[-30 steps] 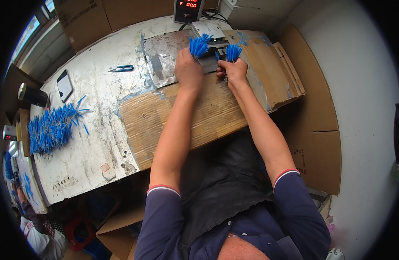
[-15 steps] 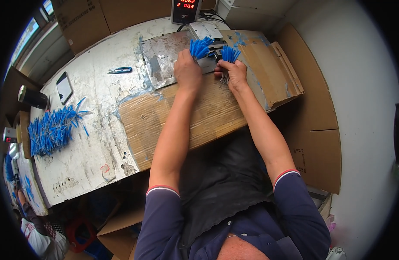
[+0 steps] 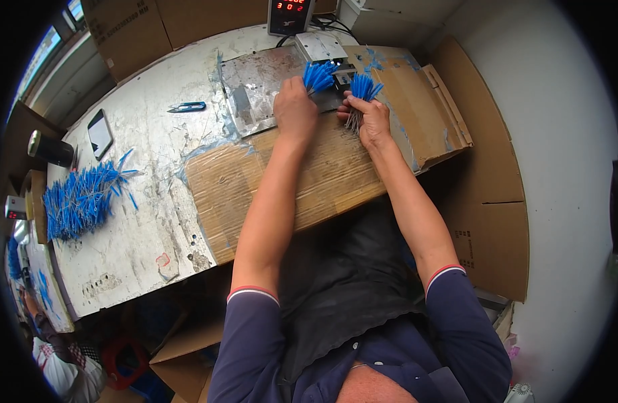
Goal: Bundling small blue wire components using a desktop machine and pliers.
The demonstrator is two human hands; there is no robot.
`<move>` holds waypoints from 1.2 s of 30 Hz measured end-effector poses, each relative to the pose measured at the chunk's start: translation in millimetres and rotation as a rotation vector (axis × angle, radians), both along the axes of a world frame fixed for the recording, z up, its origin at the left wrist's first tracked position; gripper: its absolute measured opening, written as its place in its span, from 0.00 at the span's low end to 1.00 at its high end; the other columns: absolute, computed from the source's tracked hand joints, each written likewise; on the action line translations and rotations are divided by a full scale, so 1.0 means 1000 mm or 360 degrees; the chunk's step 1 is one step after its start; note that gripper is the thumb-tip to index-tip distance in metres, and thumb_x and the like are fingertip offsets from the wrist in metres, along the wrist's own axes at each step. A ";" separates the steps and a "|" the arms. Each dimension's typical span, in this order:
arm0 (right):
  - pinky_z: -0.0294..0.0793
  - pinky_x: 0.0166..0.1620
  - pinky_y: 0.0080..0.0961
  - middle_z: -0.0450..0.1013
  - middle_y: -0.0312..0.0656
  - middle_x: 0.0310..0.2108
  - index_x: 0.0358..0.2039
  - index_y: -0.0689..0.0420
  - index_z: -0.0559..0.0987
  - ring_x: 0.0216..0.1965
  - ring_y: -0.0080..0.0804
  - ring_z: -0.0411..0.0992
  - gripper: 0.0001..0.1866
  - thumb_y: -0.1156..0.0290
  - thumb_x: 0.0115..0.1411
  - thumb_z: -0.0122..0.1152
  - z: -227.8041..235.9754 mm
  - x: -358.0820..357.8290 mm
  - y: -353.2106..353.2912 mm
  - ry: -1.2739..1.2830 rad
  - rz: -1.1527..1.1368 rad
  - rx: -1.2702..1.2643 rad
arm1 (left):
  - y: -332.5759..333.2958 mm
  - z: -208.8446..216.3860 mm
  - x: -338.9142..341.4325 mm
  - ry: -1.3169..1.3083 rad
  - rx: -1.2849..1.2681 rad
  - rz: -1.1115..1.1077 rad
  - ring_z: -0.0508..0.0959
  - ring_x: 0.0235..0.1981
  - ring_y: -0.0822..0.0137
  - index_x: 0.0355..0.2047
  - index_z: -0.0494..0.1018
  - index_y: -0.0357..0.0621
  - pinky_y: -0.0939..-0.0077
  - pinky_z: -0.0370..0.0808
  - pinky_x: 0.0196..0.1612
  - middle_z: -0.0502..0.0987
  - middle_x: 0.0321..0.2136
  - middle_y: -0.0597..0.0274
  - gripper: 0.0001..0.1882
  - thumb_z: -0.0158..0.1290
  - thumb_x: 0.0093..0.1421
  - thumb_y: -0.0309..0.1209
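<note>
My left hand [image 3: 295, 111] is closed round a bunch of thin blue-tipped pieces [image 3: 318, 76], like short wires, their blue ends fanning out past my fingers. In my closed right hand [image 3: 372, 121] is a second bunch of blue-tipped pieces [image 3: 366, 87], whose pale thin stems hang below the thumb. Between and just beyond the two bunches sits a small metal device [image 3: 344, 75], partly hidden by them. Under my left hand lies a worn metal plate [image 3: 255, 84].
Behind the device stand a light metal box [image 3: 320, 47] and a black display unit [image 3: 290, 17] with red digits. On the white table lie thread snips [image 3: 187, 107], a phone [image 3: 100, 136], a dark cup [image 3: 50, 150] and a blue-tipped pile [image 3: 84, 201]. Cardboard [image 3: 336, 178] covers the front edge.
Both hands have shifted slightly right with their bunches; the right one is also a little nearer to me and farther from the device. The red digits on the display have changed.
</note>
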State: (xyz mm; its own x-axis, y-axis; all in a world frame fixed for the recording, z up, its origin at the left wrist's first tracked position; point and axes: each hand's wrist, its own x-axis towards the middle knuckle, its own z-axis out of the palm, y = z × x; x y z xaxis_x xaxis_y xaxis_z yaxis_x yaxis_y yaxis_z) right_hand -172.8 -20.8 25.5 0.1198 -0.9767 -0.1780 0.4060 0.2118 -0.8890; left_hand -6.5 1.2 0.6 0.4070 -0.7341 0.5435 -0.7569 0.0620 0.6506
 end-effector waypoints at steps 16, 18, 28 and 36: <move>0.85 0.30 0.30 0.77 0.46 0.29 0.34 0.63 0.74 0.28 0.36 0.80 0.08 0.81 0.58 0.66 -0.003 -0.008 -0.003 0.0243 0.0025 -0.0043 | -0.002 -0.002 -0.003 0.0082 -0.0066 0.0090 0.78 0.38 0.43 0.42 0.71 0.42 0.50 0.75 0.39 0.75 0.39 0.49 0.12 0.51 0.56 0.21; 0.86 0.31 0.32 0.77 0.46 0.29 0.35 0.65 0.74 0.28 0.37 0.80 0.08 0.80 0.58 0.66 0.000 -0.007 -0.002 0.0113 0.0096 0.0007 | -0.002 -0.003 -0.001 0.0092 -0.0055 0.0076 0.79 0.38 0.43 0.42 0.71 0.44 0.51 0.75 0.39 0.75 0.39 0.50 0.12 0.51 0.57 0.22; 0.85 0.29 0.29 0.77 0.46 0.30 0.36 0.65 0.73 0.27 0.36 0.80 0.10 0.83 0.56 0.66 0.002 -0.003 -0.001 0.0221 0.0116 -0.0047 | -0.002 -0.001 -0.001 0.0112 -0.0036 0.0082 0.79 0.39 0.44 0.42 0.71 0.44 0.51 0.75 0.39 0.76 0.39 0.51 0.11 0.51 0.58 0.23; 0.80 0.17 0.28 0.74 0.44 0.24 0.27 0.65 0.72 0.19 0.32 0.77 0.11 0.85 0.51 0.68 0.011 0.025 -0.009 0.0735 -0.0195 -0.0182 | 0.000 0.001 -0.001 0.0217 -0.0112 0.0111 0.78 0.39 0.43 0.42 0.71 0.42 0.51 0.74 0.40 0.76 0.39 0.49 0.13 0.53 0.56 0.21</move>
